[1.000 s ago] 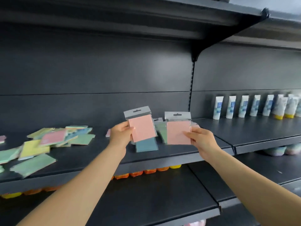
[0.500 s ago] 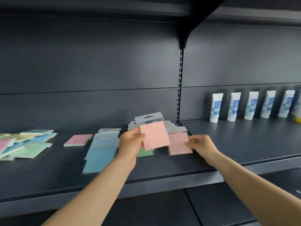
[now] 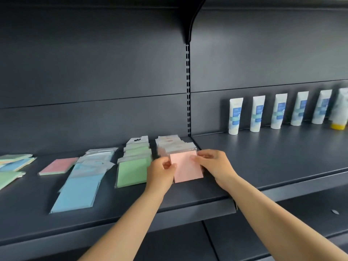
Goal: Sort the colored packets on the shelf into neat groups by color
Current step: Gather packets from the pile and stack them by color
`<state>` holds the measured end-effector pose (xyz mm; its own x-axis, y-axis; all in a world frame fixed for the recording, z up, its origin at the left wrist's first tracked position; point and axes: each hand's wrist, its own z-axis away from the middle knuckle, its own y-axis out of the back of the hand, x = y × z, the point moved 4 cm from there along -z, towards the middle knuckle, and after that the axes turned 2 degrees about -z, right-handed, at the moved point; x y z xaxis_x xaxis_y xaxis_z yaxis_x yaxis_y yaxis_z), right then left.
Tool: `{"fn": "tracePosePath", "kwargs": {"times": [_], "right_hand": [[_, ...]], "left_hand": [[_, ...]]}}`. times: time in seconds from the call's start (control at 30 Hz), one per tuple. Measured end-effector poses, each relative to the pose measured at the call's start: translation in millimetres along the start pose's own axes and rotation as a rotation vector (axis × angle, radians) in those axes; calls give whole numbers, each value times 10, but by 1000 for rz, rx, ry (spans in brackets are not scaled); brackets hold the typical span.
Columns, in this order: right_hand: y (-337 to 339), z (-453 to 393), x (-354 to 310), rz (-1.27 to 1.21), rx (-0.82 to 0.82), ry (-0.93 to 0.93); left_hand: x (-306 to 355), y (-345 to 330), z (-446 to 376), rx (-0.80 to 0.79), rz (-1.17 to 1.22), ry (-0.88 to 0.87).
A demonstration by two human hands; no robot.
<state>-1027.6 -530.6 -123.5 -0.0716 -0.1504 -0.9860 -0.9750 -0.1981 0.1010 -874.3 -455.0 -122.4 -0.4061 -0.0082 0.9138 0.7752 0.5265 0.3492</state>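
Note:
A light pink packet (image 3: 185, 167) lies on top of a row of pink packets (image 3: 172, 143) on the dark shelf (image 3: 188, 196). My left hand (image 3: 161, 171) pinches its left edge. My right hand (image 3: 213, 163) holds its upper right corner. To the left lie a row of green packets (image 3: 132, 171) and a row of blue packets (image 3: 79, 187). A single darker pink packet (image 3: 58, 166) lies further left. An unsorted pile of mixed green, blue and pink packets (image 3: 13, 165) sits at the far left edge.
Several white tubes (image 3: 258, 113) stand along the back of the neighbouring shelf bay on the right, with a yellow-capped one (image 3: 339, 112) at the far right. A slotted upright (image 3: 188, 87) divides the two bays. A lower shelf (image 3: 310, 213) juts out below.
Both hands have lowered their pink packets from the air onto the pink row, now holding one top packet between them. The camera has turned right and moved closer.

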Motion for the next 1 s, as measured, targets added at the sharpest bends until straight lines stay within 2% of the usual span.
{"fn": "tracePosePath", "kwargs": {"times": [0.1, 0.47, 0.6, 0.67, 0.77, 0.87, 1.0], "right_hand": [[-23, -6, 17, 60, -25, 23], [-39, -27, -1, 211, 46, 45], [-27, -29, -88, 466, 79, 96], [-60, -16, -208, 595, 82, 167], [-310, 83, -484, 753, 4, 278], [-842, 268, -763, 874, -129, 369], [-1803, 659, -1031, 1088, -307, 454]], "left_hand": [[-34, -33, -62, -6, -47, -2], [3, 15, -98, 52, -107, 8], [135, 202, -106, 16, -282, -70], [216, 424, -124, -24, -367, -121], [283, 923, -124, -102, -631, -218], [215, 1591, -87, -131, -847, -197], [-13, 2631, 74, -70, -1003, -136]]}}
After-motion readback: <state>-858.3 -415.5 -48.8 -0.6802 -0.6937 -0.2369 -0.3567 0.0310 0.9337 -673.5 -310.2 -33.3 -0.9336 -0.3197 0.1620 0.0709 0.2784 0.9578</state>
